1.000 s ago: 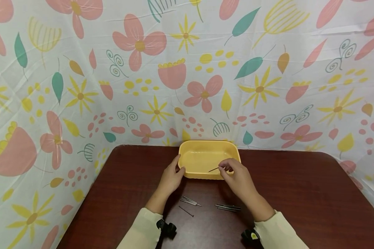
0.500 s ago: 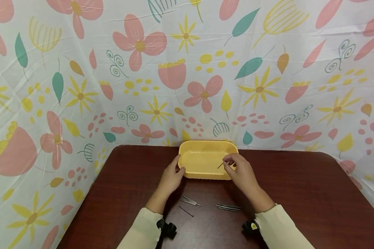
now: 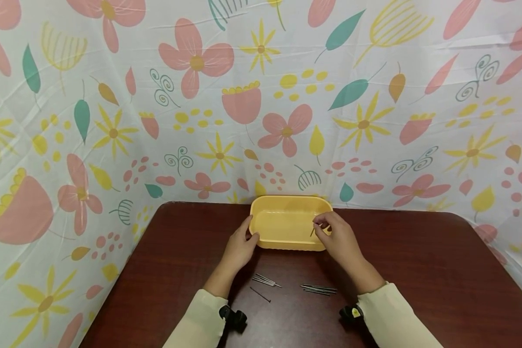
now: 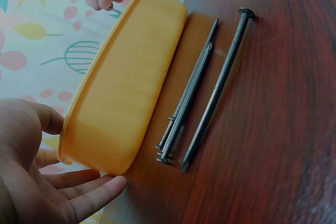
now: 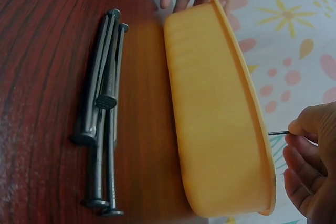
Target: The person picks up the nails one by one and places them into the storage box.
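A shallow yellow plastic tray (image 3: 282,245) stands at the back of the table. My left hand (image 3: 238,249) holds its left end, thumb and fingers around the corner; the left wrist view shows the fingertips (image 4: 116,184) against the tray's outside. Over the right part of the tray, my right hand (image 3: 342,241) pinches a thin dark nail (image 3: 312,232) between thumb and forefinger, its free end slanting down. In the right wrist view the nail (image 5: 277,133) partly disappears behind the tray's rim. The tray's inner floor shows no other nails in the head view.
In front of the tray lie a left bundle of nails (image 3: 266,281) and a right bundle of thicker nails (image 3: 318,290). One single nail (image 3: 260,295) lies nearer the front. A flowered cloth (image 3: 287,96) hangs behind the brown table (image 3: 191,251).
My right hand has shifted slightly right and back, and the nail has turned from nearly level to pointing steeply down. My left hand and the tray stay in place.
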### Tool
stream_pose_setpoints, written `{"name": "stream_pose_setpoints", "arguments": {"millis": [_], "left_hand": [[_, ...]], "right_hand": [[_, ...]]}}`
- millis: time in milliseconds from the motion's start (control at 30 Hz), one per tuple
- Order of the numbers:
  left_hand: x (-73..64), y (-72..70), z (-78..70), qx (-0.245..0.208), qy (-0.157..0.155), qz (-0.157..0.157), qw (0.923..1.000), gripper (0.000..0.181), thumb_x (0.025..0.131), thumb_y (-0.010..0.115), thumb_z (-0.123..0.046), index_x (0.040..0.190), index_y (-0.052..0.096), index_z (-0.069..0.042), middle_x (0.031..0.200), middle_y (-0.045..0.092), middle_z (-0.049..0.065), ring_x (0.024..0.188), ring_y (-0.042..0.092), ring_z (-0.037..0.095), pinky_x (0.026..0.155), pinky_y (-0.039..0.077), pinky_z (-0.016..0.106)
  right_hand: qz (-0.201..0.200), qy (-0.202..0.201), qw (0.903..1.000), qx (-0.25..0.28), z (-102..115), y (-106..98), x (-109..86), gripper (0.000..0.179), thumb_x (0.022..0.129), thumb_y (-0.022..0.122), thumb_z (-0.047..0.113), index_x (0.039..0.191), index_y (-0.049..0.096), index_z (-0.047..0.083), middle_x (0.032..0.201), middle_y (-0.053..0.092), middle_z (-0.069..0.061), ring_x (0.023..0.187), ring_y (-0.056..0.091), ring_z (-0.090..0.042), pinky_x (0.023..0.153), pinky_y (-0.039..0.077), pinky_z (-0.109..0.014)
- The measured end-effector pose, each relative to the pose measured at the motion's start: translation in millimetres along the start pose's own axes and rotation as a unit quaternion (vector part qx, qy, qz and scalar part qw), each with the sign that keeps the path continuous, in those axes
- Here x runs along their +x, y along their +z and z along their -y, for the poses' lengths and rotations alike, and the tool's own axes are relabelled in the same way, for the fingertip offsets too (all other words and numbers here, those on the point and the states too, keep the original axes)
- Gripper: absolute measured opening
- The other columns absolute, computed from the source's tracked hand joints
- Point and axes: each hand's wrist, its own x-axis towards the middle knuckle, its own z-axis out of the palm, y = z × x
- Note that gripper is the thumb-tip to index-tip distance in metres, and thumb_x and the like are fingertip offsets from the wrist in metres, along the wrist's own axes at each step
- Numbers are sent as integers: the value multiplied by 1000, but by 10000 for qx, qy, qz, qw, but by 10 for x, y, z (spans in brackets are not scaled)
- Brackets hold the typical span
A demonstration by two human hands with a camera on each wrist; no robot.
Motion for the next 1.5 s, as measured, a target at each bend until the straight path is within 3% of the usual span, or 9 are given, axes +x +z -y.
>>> {"name": "stream_pose_setpoints", "arguments": {"millis": [133,267,367,633,1100,1267,1500], "left_hand": [[3,-1,-11,-46,20,3,10000,61,102,54,-30,159,35,-22,153,48,14,120,62,29,86,54,39],[9,-5,-9,-59,66,16,10000,61,101,54,-30,159,35,-21,152,49,16,118,63,28,85,54,40],[2,-11,-17,-53,59,23,10000,62,101,54,-31,159,35,-20,152,49,16,118,62,28,86,54,39],[-5,-10,-25,-89,33,34,9999,62,101,54,-31,159,35,-21,153,48,15,118,62,27,83,53,37],[-3,-13,-18,-53,76,51,9999,62,101,53,-33,159,34,-20,153,48,15,117,63,27,83,53,37],[-13,-20,-33,-129,32,82,9999,61,102,52,-33,159,34,-22,155,46,14,119,62,27,82,53,36],[-2,-11,-8,-114,15,86,9999,61,102,54,-31,159,35,-23,153,48,14,115,63,26,76,52,33]], "right_hand": [[187,128,9997,20,-11,-7,-8,27,89,76,9,115,70,4,116,66,-15,102,65,-32,86,55,-50],[427,260,9987,25,-29,-8,-17,54,90,77,17,138,59,3,145,50,-23,132,50,-43,104,45,-61],[497,263,9984,78,-32,-9,-28,62,90,77,18,144,53,2,152,42,-25,139,42,-46,108,41,-64],[445,-17,9988,184,28,0,-75,63,87,79,16,144,53,3,148,45,-25,135,45,-45,103,44,-64],[455,-384,9982,3,226,21,-208,52,86,81,20,133,62,7,126,56,-14,115,58,-31,92,54,-50],[776,-401,9961,-151,307,48,-270,50,88,80,22,133,63,9,119,59,-8,105,61,-23,82,55,-42],[1287,-441,9904,-256,399,107,-363,43,87,81,23,126,68,12,112,62,-1,99,61,-15,82,55,-35]]}}
